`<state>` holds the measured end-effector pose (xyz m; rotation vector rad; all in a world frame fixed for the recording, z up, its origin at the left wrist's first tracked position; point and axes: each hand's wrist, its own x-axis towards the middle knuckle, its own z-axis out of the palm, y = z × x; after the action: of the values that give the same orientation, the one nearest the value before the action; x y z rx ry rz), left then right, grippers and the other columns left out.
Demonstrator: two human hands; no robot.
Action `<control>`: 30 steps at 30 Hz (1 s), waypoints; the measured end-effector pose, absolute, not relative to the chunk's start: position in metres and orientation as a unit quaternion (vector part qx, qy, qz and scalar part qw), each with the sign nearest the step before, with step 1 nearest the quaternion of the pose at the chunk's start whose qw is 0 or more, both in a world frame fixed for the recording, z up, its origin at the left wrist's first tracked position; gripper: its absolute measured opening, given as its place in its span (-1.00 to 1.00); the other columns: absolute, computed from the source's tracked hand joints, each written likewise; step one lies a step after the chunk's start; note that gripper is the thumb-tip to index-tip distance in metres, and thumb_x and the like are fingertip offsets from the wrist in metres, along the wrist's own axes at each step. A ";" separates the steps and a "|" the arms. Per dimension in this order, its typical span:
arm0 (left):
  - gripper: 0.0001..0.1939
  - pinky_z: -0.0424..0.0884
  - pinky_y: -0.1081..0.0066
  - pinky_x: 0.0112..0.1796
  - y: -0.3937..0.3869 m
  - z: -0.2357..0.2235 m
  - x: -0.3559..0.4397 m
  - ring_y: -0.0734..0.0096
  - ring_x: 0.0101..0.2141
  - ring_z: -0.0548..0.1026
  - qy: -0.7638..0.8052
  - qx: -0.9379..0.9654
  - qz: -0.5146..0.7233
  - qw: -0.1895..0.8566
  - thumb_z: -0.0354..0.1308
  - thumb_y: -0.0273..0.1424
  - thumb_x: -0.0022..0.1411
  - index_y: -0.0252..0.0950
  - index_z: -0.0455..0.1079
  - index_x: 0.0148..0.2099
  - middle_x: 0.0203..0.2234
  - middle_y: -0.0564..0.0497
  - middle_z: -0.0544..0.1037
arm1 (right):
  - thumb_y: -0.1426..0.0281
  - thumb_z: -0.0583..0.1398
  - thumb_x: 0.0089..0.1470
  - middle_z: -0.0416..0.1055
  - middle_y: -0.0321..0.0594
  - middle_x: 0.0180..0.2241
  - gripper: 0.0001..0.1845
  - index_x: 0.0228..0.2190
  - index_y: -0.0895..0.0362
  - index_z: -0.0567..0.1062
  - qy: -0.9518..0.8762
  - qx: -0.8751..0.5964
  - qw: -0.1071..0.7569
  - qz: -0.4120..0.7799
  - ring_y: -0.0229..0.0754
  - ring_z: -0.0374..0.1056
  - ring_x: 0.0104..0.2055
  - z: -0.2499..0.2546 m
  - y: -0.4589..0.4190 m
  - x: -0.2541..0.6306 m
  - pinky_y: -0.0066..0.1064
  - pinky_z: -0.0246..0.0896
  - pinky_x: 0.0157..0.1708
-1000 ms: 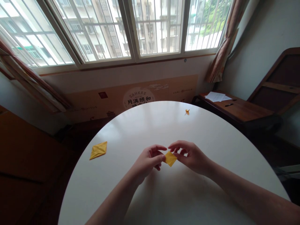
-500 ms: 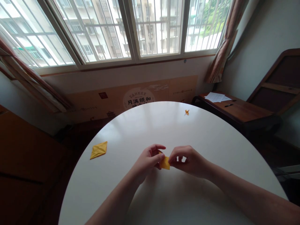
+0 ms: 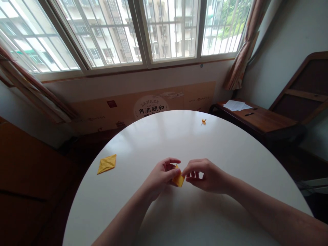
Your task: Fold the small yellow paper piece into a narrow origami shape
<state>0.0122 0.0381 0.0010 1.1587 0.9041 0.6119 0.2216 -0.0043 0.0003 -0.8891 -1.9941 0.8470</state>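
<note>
Both my hands meet over the middle of the round white table (image 3: 230, 147), pinching a small folded piece of yellow paper (image 3: 178, 179) between them. My left hand (image 3: 161, 176) grips its left side with thumb and fingers closed. My right hand (image 3: 205, 176) pinches its right edge, fingers curled. Most of the paper is hidden by my fingers.
A larger folded yellow paper (image 3: 107, 163) lies near the table's left edge. A tiny orange origami figure (image 3: 204, 121) stands at the far side. To the right is a wooden side table (image 3: 263, 119) with white sheets (image 3: 237, 105) and a pen. Windows and a printed cardboard panel lie beyond.
The flat yellow square has been folded smaller between my fingers. My right hand's fingers have curled in and both hands moved closer together.
</note>
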 end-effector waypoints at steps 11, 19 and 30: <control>-0.58 0.43 0.45 -0.42 0.038 0.004 0.011 0.40 -0.41 0.51 0.408 0.545 0.246 0.690 0.27 -0.23 0.17 -0.34 0.37 0.01 -0.39 -0.02 0.55 | 0.40 0.23 0.21 0.53 -0.18 -0.36 -0.86 -0.30 0.08 0.63 -0.821 -0.324 0.373 0.285 -0.24 0.42 -0.39 0.001 -0.001 0.225 -0.45 0.30 -0.37; -0.88 0.42 0.39 -0.23 0.042 0.012 0.003 0.31 -0.27 0.50 0.372 0.866 0.176 0.285 0.19 -0.48 0.18 -0.24 0.56 -0.34 -0.29 -0.02 0.59 | 0.46 0.30 0.11 0.55 -0.29 -0.36 -0.90 -0.36 0.04 0.64 -0.871 -0.367 0.238 0.223 -0.24 0.43 -0.35 -0.006 0.005 0.238 -0.47 0.23 -0.34; -0.69 0.37 0.45 -0.08 0.023 0.030 0.006 0.36 -0.14 0.47 0.241 0.942 0.067 0.223 0.11 -0.63 0.24 -0.15 0.57 -0.16 -0.16 0.13 0.63 | 0.40 0.29 0.14 0.54 -0.30 -0.33 -0.87 -0.26 -0.02 0.66 -0.873 -0.367 0.189 0.261 -0.25 0.42 -0.30 0.001 0.006 0.240 -0.50 0.21 -0.28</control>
<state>0.0056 0.0226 0.0300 2.6016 0.6650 0.1847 0.2404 0.0060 0.0010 -1.0317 -2.4544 0.7350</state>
